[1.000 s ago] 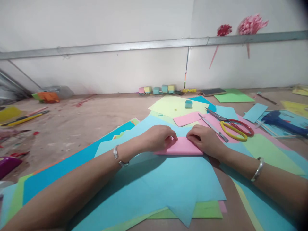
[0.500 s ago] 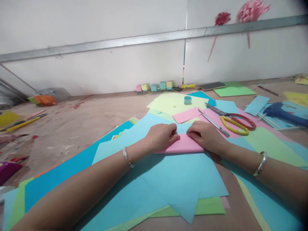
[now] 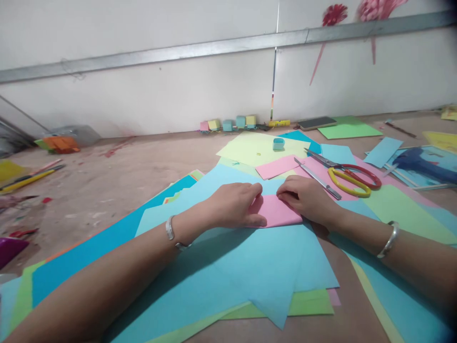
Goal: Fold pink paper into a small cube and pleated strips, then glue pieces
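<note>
A folded pink paper (image 3: 280, 212) lies on a light blue sheet (image 3: 228, 271), its crease toward me. My left hand (image 3: 237, 205) holds down its left part, curled fingers at the far edge and thumb at the near crease. At the far right edge, the bent fingertips of my right hand (image 3: 309, 197) are closed on the same paper. The undersides of both hands are hidden. Just beyond the right hand lie a silver craft knife (image 3: 317, 178) and scissors (image 3: 352, 180) with red and yellow handles.
A pink strip (image 3: 276, 166) and a small blue paper box (image 3: 278, 144) lie farther back. Several paper cubes (image 3: 227, 125) line the wall, near a yellow tube (image 3: 279, 123) and a dark flat block (image 3: 317, 123). A blue glue gun (image 3: 421, 164) is at right; pencils (image 3: 32, 178) are at left.
My left thumb has moved down from the paper's middle to its near crease, spreading from the index finger. The right hand keeps its grip. The view has shifted slightly.
</note>
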{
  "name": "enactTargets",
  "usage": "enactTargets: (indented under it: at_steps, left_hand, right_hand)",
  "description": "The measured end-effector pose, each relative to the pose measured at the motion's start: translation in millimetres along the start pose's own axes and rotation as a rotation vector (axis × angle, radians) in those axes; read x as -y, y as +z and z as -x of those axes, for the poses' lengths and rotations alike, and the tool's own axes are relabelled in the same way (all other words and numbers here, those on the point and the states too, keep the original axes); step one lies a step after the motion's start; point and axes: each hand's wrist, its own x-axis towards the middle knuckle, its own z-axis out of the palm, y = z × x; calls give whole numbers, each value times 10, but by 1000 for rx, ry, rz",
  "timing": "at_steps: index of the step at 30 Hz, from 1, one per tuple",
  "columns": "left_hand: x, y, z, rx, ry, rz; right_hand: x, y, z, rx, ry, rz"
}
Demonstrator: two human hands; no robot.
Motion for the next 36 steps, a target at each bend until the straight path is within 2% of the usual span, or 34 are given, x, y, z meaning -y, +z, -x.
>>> enactTargets:
  at_steps: [6, 13, 15, 17, 20, 22, 24, 27, 29, 33, 36]
  left_hand:
    - [95, 6, 6, 85, 148, -54]
    - [153, -18, 14, 136, 182, 0]
    - [161, -17, 4, 141, 178, 22]
    - [169, -13, -8, 137, 177, 29]
    - [181, -5, -17, 118, 207, 30]
    - [185, -1, -12, 109, 231, 41]
    - [183, -1, -1, 101, 226, 59]
    - [173, -11, 13, 97, 186, 78]
    - [168, -22, 15, 111, 179, 86]
    - [160, -39, 7, 149, 167, 93]
    - [156, -43, 2, 157, 154, 86]
  right_hand:
    - [25, -19, -7, 10, 11, 17]
    - [-12, -13, 0, -5, 20, 18]
    - [8, -44, -2, -8, -1, 84]
    - [99, -92, 10, -54, -55, 232]
    - [363, -128, 90, -108, -217, 421]
    - [554, -82, 189, -44, -462, 552]
    - [694, 11, 303, 23, -563, 642]
    - [780, 137, 466, 177, -509, 781]
    - [774, 159, 560, 233, -446, 871]
    - [688, 63, 700, 259, -308, 999]
    - [667, -50, 719, 198, -222, 1011]
